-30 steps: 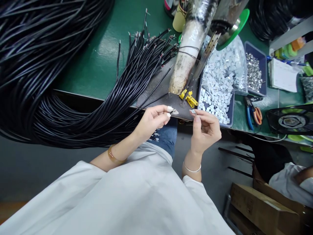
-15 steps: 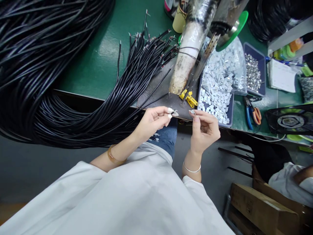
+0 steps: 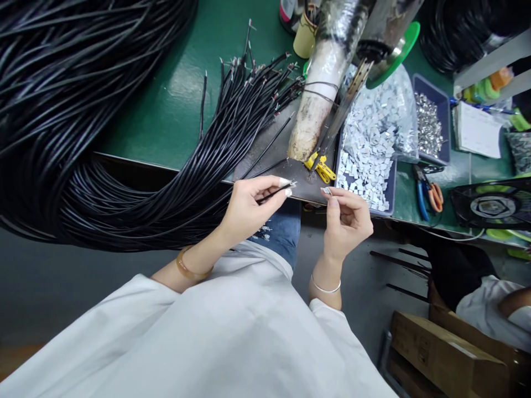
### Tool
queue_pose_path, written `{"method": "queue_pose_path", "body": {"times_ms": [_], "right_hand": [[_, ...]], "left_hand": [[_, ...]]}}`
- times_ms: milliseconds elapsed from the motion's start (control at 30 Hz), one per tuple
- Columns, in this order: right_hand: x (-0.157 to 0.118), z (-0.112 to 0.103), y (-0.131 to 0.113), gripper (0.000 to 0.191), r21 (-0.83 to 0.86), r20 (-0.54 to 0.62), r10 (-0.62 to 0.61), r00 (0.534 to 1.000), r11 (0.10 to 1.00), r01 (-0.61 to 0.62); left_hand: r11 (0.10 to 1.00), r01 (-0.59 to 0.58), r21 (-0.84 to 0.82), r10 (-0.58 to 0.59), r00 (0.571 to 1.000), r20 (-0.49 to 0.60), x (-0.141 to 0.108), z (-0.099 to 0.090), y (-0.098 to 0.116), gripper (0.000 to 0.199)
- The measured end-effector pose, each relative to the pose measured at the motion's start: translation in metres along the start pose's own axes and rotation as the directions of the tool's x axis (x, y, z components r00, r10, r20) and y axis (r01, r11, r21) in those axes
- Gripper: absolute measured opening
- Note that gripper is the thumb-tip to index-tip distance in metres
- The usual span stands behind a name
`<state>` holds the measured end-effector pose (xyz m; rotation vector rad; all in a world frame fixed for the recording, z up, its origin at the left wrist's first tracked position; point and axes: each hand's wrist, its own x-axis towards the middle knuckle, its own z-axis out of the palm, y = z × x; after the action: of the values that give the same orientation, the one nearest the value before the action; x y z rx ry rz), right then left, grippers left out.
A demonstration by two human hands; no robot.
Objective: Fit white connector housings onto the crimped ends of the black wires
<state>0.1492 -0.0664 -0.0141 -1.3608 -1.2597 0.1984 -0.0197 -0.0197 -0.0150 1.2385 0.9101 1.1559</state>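
Note:
My left hand (image 3: 253, 202) pinches a black cable (image 3: 274, 193) near its stripped tip, just over the table's front edge. To its right, my right hand (image 3: 346, 221) holds a small white connector (image 3: 327, 190) between thumb and forefinger. The two hands are apart. A thick bundle of black cables (image 3: 224, 132) lies left of my hands, its stripped ends on the table. Right behind my right hand is a dark tray (image 3: 391, 188) full of small white connectors (image 3: 365, 160). A yellow cutter (image 3: 321, 168) rests between the bundle and the tray.
A wrapped white tube (image 3: 307, 121) slants over the green table (image 3: 178, 83). Farther right are a tray of metal parts (image 3: 429, 121), pliers (image 3: 427, 193), a paper pad (image 3: 479, 130) and a fan (image 3: 493, 204). Another person's sleeve (image 3: 485, 301) and cardboard boxes (image 3: 443, 348) show at lower right.
My left hand has shifted slightly left and up, and its fingers have slid back, showing more of the cable. My right hand has barely moved.

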Motion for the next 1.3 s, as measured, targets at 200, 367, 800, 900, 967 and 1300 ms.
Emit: {"method": "queue_pose_path", "body": {"times_ms": [200,367,800,900,967,1300], "right_hand": [[0.000,0.000,0.000,0.001,-0.032,0.015,-0.002,1.000,0.999,0.002],[0.001,0.000,-0.002,0.002,-0.012,0.012,-0.006,1.000,1.000,0.006],[0.002,0.003,-0.004,0.001,0.022,0.026,0.010,1.000,1.000,-0.011],[0.002,0.002,-0.003,0.001,0.026,0.018,0.011,1.000,1.000,-0.012],[0.002,0.001,-0.002,0.001,0.041,0.008,0.009,1.000,0.999,-0.009],[0.001,0.002,-0.002,0.002,0.035,0.012,0.018,1.000,0.999,-0.019]], "left_hand": [[0.968,0.198,-0.153,-0.179,0.975,0.132,-0.001,0.009,0.004,0.022],[0.905,0.348,-0.245,-0.266,0.912,0.314,0.004,0.010,0.011,0.023],[0.945,0.261,-0.200,-0.218,0.952,0.213,0.012,0.012,0.003,0.025],[0.990,0.030,0.137,-0.034,0.999,0.024,0.012,0.004,0.003,0.021],[0.885,-0.110,0.453,0.156,0.986,-0.066,0.016,-0.004,0.004,0.018],[0.563,-0.313,0.765,0.274,0.944,0.184,0.025,-0.005,-0.006,0.022]]}}
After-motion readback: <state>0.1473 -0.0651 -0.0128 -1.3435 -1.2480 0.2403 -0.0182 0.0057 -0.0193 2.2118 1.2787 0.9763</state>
